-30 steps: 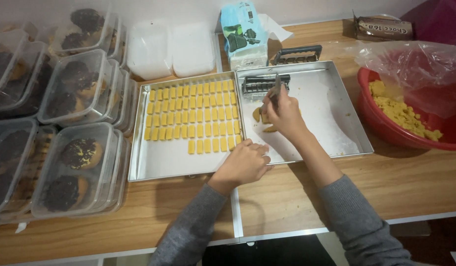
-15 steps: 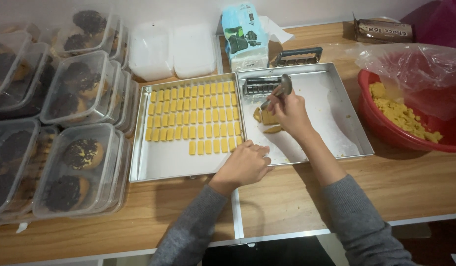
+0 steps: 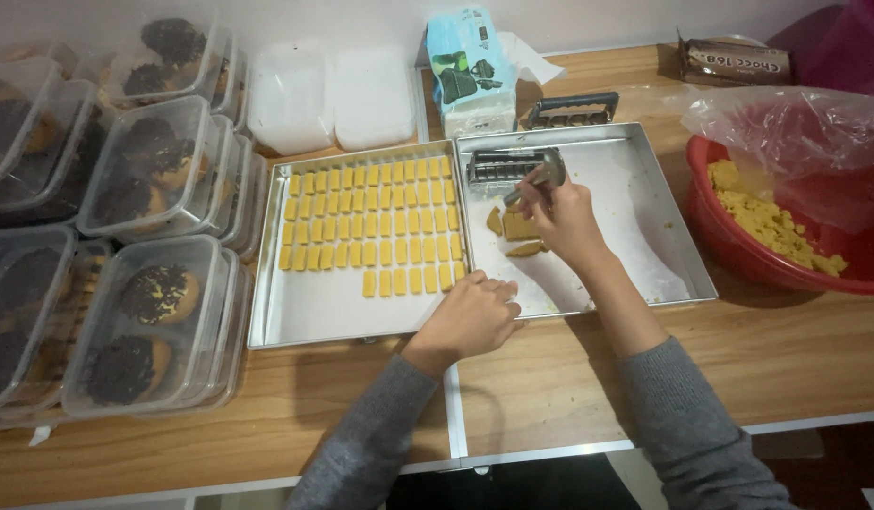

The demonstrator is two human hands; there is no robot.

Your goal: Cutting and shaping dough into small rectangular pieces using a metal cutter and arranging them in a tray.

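Note:
My right hand (image 3: pixel 567 215) grips a small metal tool (image 3: pixel 536 179) over a few flat pieces of yellow dough (image 3: pixel 517 229) in the right metal tray (image 3: pixel 645 203). A metal grid cutter (image 3: pixel 503 165) lies at that tray's far left corner, just beyond the tool. My left hand (image 3: pixel 473 316) rests with curled fingers on the near edges where the two trays meet. The left metal tray (image 3: pixel 314 316) holds several rows of small yellow dough rectangles (image 3: pixel 366 227).
A red bowl of yellow dough (image 3: pixel 768 227) under a plastic bag (image 3: pixel 796 132) sits at right. Clear lidded boxes of dark-topped pastries (image 3: pixel 144 170) are stacked at left. White containers (image 3: pixel 333 94), a blue carton (image 3: pixel 467 66), another grid cutter (image 3: pixel 569 109) and a brown wrapper (image 3: pixel 735 61) stand behind.
My right hand has shifted slightly with the tool, tilting it over the dough pieces. My left hand has stayed on the tray edges.

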